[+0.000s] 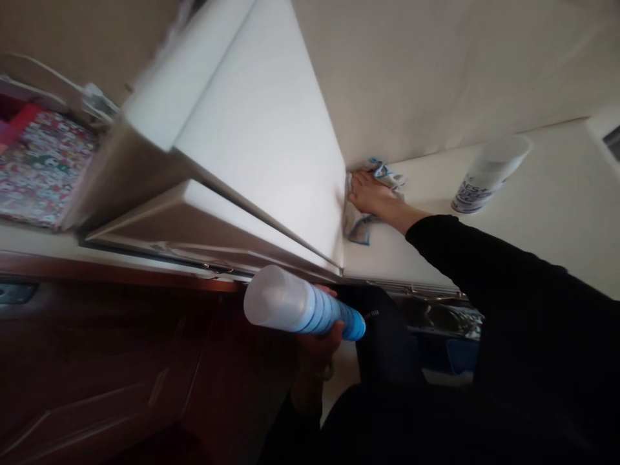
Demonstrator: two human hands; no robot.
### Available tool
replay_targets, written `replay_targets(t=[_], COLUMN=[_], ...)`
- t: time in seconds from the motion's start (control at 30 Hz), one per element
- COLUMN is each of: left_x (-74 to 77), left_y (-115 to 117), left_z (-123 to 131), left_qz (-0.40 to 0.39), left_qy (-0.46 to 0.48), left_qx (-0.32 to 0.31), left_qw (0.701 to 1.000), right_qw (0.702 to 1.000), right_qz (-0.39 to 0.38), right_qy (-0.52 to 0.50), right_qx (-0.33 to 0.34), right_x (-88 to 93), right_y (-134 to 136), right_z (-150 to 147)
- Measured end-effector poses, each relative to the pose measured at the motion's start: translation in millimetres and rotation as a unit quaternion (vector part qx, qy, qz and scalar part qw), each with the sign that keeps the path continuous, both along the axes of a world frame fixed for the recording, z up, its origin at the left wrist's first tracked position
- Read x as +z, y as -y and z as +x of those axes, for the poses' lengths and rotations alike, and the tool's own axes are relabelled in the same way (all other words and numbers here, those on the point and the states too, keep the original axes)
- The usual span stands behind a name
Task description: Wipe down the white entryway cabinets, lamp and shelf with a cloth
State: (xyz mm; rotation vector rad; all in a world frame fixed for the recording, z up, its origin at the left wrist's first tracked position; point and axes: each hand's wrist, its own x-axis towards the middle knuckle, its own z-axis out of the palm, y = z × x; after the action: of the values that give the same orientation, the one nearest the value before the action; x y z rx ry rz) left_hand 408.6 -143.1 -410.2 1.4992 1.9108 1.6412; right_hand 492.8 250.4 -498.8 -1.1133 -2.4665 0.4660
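Observation:
The view is strongly tilted. My right hand (375, 197) presses flat on a grey cloth with blue edging (357, 226), which sits in the corner where a white panel (261, 129) meets a cream surface (436, 77). Lower down, my left hand (320, 349) grips a plastic bottle (303, 303) with a translucent white cap and a blue body. Beyond my right forearm stands a white printed canister (489, 174), apart from both hands. My black sleeves cover both arms.
A dark reddish wooden cabinet (97, 368) fills the lower left. Colourful patterned fabric (43, 165) lies at the far left. A metal rail (416, 290) runs along the cream surface's edge, and dark clothing fills the lower right.

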Motion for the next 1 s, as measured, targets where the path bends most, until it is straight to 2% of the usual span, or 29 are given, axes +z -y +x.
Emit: replay_targets(t=[0.1, 0.3, 0.37, 0.43, 0.53, 0.63, 0.7, 0.8, 0.9, 1.0], left_x=[0.8, -2.2, 0.6, 2.9, 3.1, 2.2, 3.6, 10.5, 19.7, 25.5], left_y=[-0.8, 9.5, 11.7, 11.5, 5.1, -7.6, -17.3, -29.5, -36.9, -39.1], left_z=[3.7, 8.0, 8.8, 8.8, 8.1, 9.0, 10.7, 12.9, 14.0, 16.0], left_qz=[0.011, 0.002, 0.027, 0.043, 0.046, 0.045, 0.046, 0.038, 0.012, 0.029], left_qy=[0.013, 0.033, 0.045, 0.059, 0.057, 0.032, 0.015, -0.003, -0.003, 0.0], left_qx=[-0.067, 0.004, -0.004, -0.02, -0.037, -0.066, -0.091, -0.129, -0.152, -0.156], left_qw=[0.998, 0.999, 0.999, 0.997, 0.997, 0.996, 0.995, 0.991, 0.988, 0.987], right_qw=[0.999, 0.992, 0.992, 0.993, 0.995, 0.998, 0.998, 0.999, 0.999, 0.999], right_qz=[-0.027, -0.043, -0.051, -0.056, -0.044, -0.007, 0.014, 0.03, 0.029, 0.014], right_qy=[0.016, 0.055, 0.078, 0.096, 0.093, 0.066, 0.054, 0.043, 0.031, 0.022], right_qx=[-0.035, -0.109, -0.089, -0.037, 0.013, 0.0, -0.005, 0.006, -0.004, -0.022], right_x=[3.8, 16.0, 20.2, 20.5, 12.8, 4.4, 3.3, 7.4, 12.5, 16.9], right_y=[5.6, 16.3, 25.2, 41.3, 81.6, 125.2, 139.7, 126.5, 84.6, 41.1], right_z=[23.4, 71.8, 80.8, 86.9, 87.1, 70.8, 53.8, 29.4, 12.6, 3.8])
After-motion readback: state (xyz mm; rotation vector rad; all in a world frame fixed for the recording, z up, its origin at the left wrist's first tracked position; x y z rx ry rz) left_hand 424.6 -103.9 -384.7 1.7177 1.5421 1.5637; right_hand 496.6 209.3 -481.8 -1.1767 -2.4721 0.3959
